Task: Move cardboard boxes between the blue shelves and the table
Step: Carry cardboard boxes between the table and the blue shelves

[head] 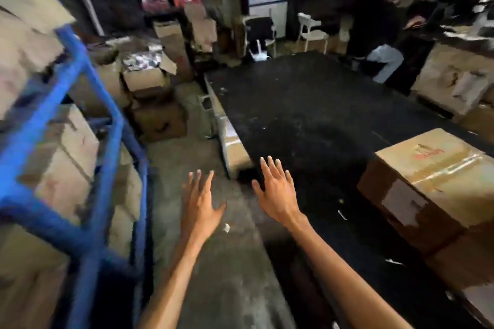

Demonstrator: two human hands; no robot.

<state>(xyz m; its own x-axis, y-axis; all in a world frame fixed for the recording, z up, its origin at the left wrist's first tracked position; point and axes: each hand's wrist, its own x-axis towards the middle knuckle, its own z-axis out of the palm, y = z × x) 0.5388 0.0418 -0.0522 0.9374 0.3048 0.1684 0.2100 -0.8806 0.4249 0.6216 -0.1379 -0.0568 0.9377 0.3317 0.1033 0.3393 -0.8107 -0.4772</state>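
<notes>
A taped cardboard box [438, 184] with red marks on its top sits on the near right part of the black table [307, 104]. The blue shelves [88, 80] stand at the left, packed with several cardboard boxes [66, 157]. My left hand [199, 203] hovers over the floor gap between shelves and table, fingers spread, holding nothing. My right hand [275, 189] is over the table's near left corner, also spread and empty. Both hands are well left of the box on the table.
Stacked cartons [152, 88] fill the floor behind the shelves. A box [232, 141] lies under the table's left edge. White chairs [311, 31] and a bent-over person [379, 32] are at the far end. More boxes [454, 80] stand at the right.
</notes>
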